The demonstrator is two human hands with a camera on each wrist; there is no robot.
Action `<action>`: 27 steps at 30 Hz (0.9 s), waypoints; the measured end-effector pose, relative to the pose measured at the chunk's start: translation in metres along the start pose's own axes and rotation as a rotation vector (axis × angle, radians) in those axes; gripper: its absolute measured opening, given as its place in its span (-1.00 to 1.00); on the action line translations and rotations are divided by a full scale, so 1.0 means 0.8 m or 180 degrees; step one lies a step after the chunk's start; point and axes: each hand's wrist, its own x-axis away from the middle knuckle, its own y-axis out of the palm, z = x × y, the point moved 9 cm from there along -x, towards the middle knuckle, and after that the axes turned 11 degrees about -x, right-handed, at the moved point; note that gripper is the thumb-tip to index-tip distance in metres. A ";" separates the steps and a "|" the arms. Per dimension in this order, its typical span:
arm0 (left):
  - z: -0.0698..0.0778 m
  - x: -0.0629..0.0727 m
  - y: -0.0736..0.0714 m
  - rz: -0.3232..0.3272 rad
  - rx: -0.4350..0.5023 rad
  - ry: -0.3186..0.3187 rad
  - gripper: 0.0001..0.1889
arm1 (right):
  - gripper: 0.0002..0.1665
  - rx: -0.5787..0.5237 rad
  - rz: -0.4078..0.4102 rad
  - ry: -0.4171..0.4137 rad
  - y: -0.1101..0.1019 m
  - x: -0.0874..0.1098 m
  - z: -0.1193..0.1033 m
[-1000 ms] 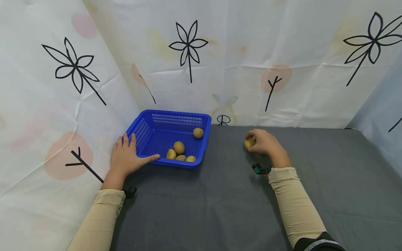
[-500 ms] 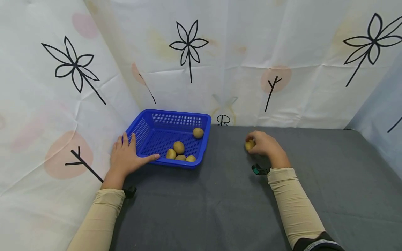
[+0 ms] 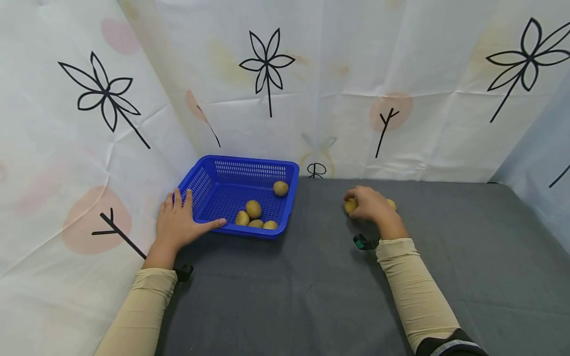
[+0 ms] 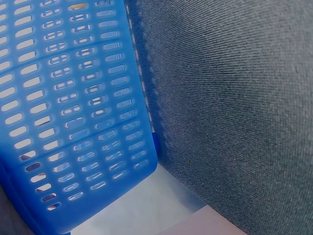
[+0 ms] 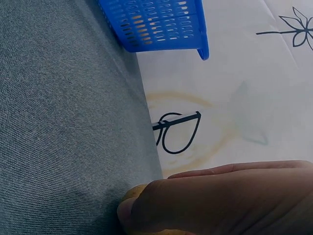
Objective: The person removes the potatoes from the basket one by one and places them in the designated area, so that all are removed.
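At the left, my left hand [image 3: 178,223] rests on the near left corner of a blue perforated plastic basket [image 3: 291,200], fingers spread over its side and thumb along the front rim. Inside the basket lie several small yellow-brown potatoes [image 3: 254,209]. To the right of it, my right hand [image 3: 371,205] grips another potato [image 3: 351,205] between thumb and fingers, low over the grey cloth. Much of this potato [image 5: 134,192] is hidden by the thumb and fingers in the right wrist view. Just behind the hand, a further potato [image 3: 391,203] shows in part.
Grey cloth [image 3: 289,296] covers the table. White fabric [image 3: 329,133] printed with flowers hangs along the back and the left side, close to the basket. In the left wrist view the slotted basket wall [image 4: 73,98] fills the left part.
My right hand has shifted slightly left and toward me, with the potato in its fingers. Part of another potato now shows behind that hand. The left hand and the basket stay where they were.
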 end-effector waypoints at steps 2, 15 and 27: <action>-0.001 0.000 0.000 -0.0001 0.0002 -0.0003 0.52 | -0.47 0.0006 -0.0003 0.0016 0.000 0.000 0.001; -0.001 -0.001 0.001 -0.0037 0.0034 -0.0012 0.53 | -0.39 -0.0147 -0.0047 0.0182 -0.008 0.006 0.006; 0.000 0.000 -0.001 -0.0039 0.0022 0.0000 0.52 | -0.34 -0.0281 -0.0040 0.0223 -0.017 0.010 0.011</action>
